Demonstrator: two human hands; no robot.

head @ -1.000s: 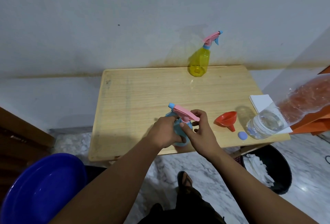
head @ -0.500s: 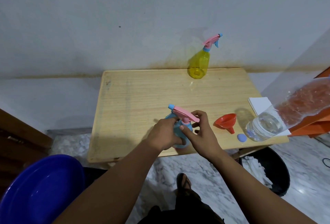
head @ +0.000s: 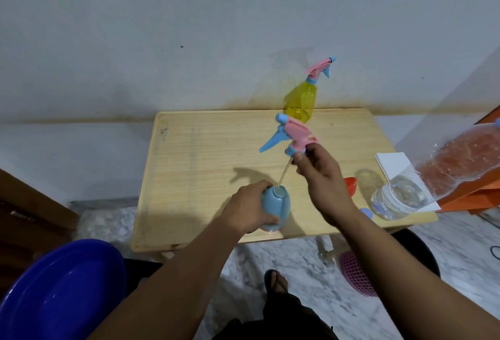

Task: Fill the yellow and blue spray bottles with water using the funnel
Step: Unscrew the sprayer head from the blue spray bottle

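Lifted spray head, nozzle pointing left.

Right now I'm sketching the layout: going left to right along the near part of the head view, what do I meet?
Blue basin → blue bottle gripped by the left hand → red funnel → clear water bottle

Even indoor light, wide-angle view, mostly sharp.

I read soft overhead light: the raised spray head throws a dim shadow on the wooden table. The water bottle shows mild glare. Motion blur smears my right hand. Straight lines bow toward the frame edges; the blue basin looks soft.
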